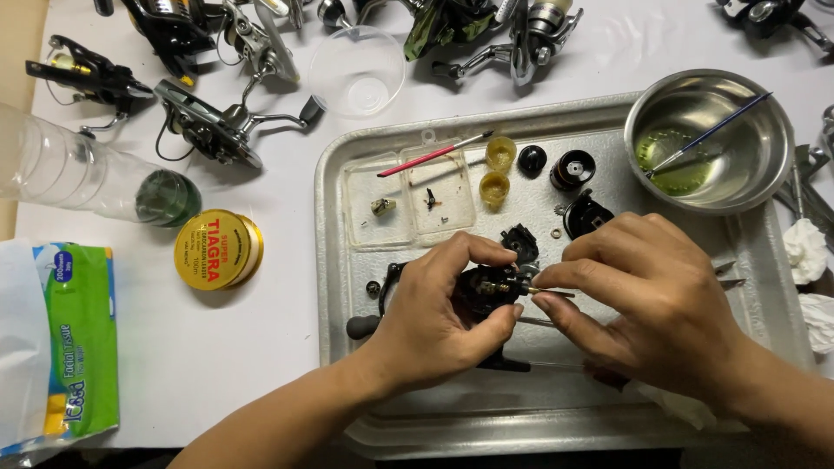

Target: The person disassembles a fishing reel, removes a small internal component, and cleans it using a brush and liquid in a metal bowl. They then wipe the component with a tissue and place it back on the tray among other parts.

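A green tissue pack [74, 339] lies at the far left of the white bench [261, 347], well left of the metal tray [539, 417]. Above the pack a clear plastic bottle [87, 178] lies on its side, and a round yellow spool [215, 249] sits between the bottle and the tray's left rim. Several fishing reels [221, 130] are spread along the bench beyond the tray, with a clear plastic cup [358, 71] among them.

Inside the tray, near its back left corner, a clear plastic lid [408, 204] holds tiny parts, and a red-handled brush [430, 156] rests across it. Two small yellow caps [497, 172] and two black round parts [552, 165] lie just right of the lid.

At the tray's middle, the left hand [434, 321] has its grip clenched around a black reel body [486, 291], held just above the tray floor. The right hand [660, 304] pinches a thin metal pin [549, 292] between thumb and forefinger, its tip touching the reel body's right side.

At the tray's back right corner sits a steel bowl [756, 174] with greenish liquid and a blue-handled brush [712, 130] leaning in it. Crumpled white tissue [808, 252] lies right of the tray.
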